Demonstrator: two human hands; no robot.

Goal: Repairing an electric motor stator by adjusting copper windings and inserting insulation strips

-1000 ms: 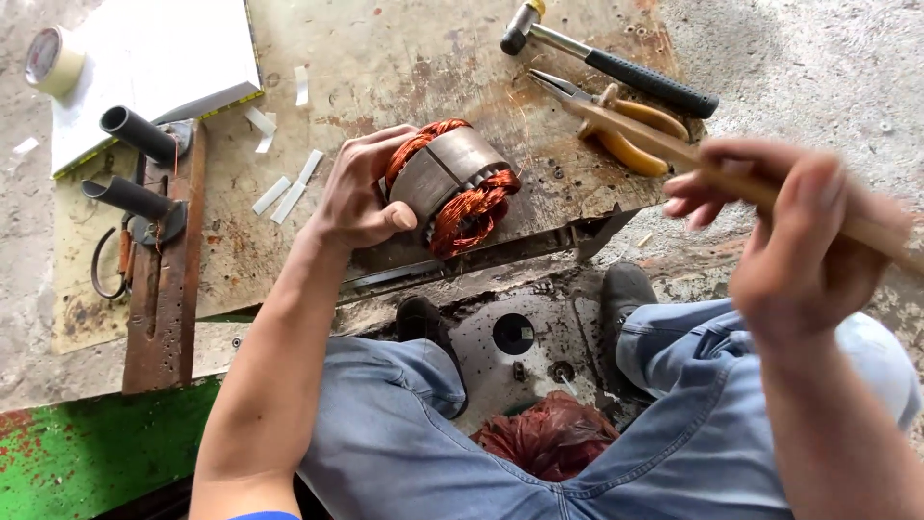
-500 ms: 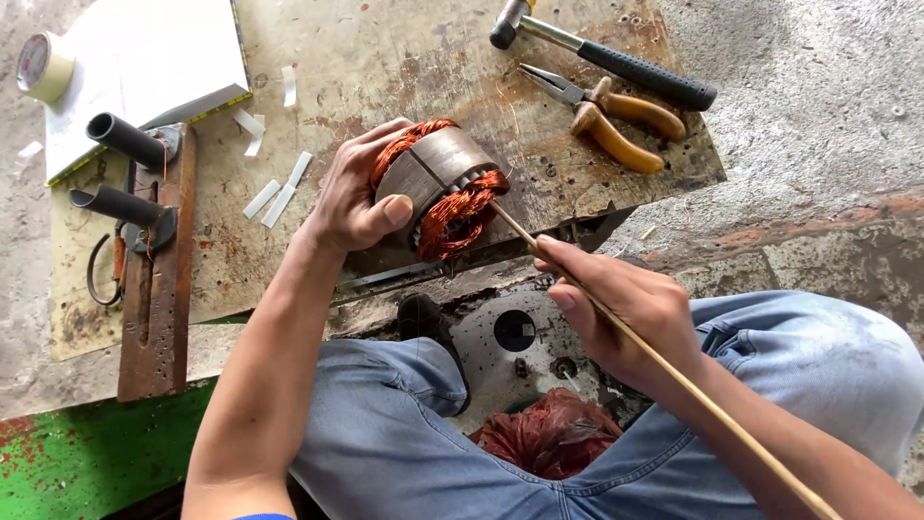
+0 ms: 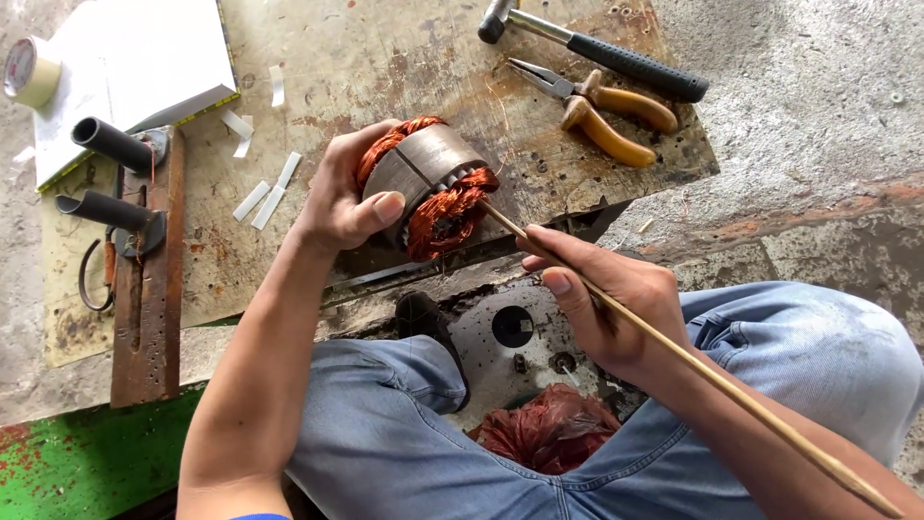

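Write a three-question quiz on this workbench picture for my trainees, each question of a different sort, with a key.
1. True or false: the left hand grips the motor stator wound with copper wire.
2. What does the right hand hold? A) the hammer B) a thin wooden stick C) the pliers
3. Fill in: the stick's tip touches the copper ___ at the stator's end.

Key: 1 true; 2 B; 3 winding.
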